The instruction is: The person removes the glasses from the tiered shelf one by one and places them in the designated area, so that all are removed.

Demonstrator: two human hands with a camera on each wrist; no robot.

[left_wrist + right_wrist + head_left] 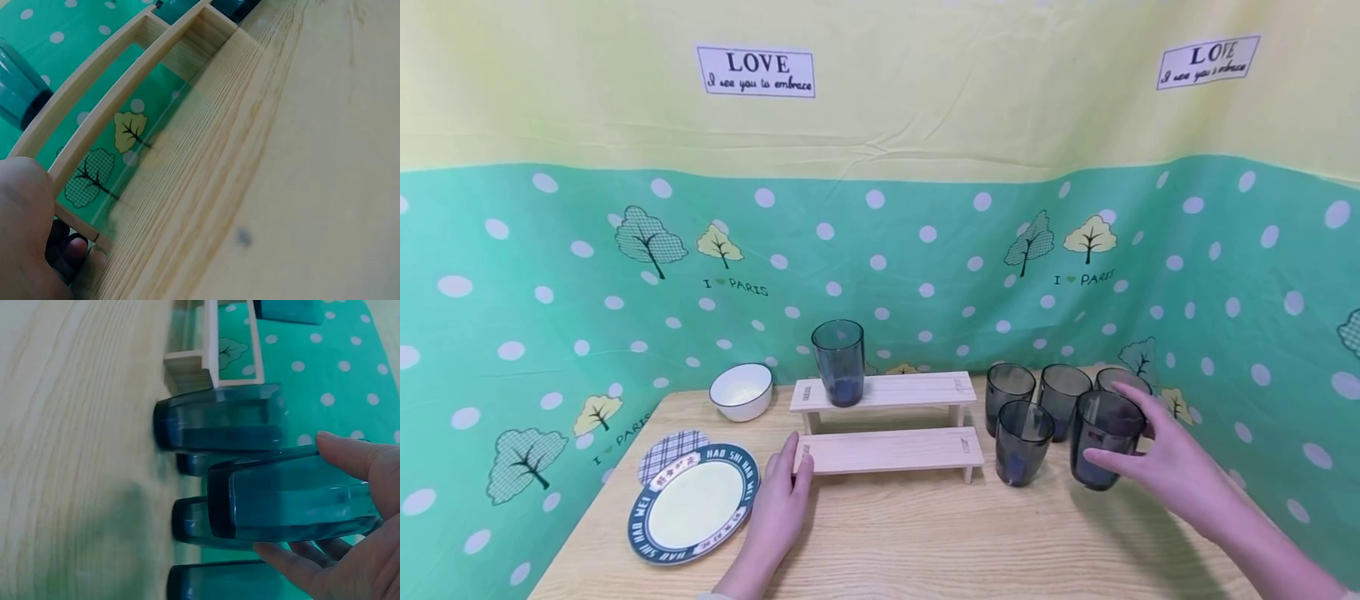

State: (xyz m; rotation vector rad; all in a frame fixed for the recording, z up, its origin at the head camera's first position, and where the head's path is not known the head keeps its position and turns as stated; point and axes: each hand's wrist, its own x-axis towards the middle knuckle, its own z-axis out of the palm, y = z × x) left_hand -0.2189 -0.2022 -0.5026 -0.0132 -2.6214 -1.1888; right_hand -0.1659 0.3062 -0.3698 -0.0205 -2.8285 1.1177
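Observation:
My right hand (1172, 467) grips a dark tinted drinking glass (1105, 437), thumb on one side and fingers round the other. In the right wrist view this glass (294, 497) is upright relative to the tabletop, its base clear of the wood. At the left end of a two-tier wooden rack (887, 451), my left hand (778, 508) holds the lower tier between thumb and fingers. The left wrist view shows that hand (25, 231) at the rack's end, some fingers hidden behind it. A matching glass (839, 367) stands upright on the upper tier, towards its left.
Several more tinted glasses stand right of the rack, including a front one (1022, 446) and a back one (1064, 396). To the left are a white bowl (742, 393), a blue-rimmed plate (696, 504) and a checked round piece (670, 450) partly under it. Patterned cloth (880, 275) hangs behind.

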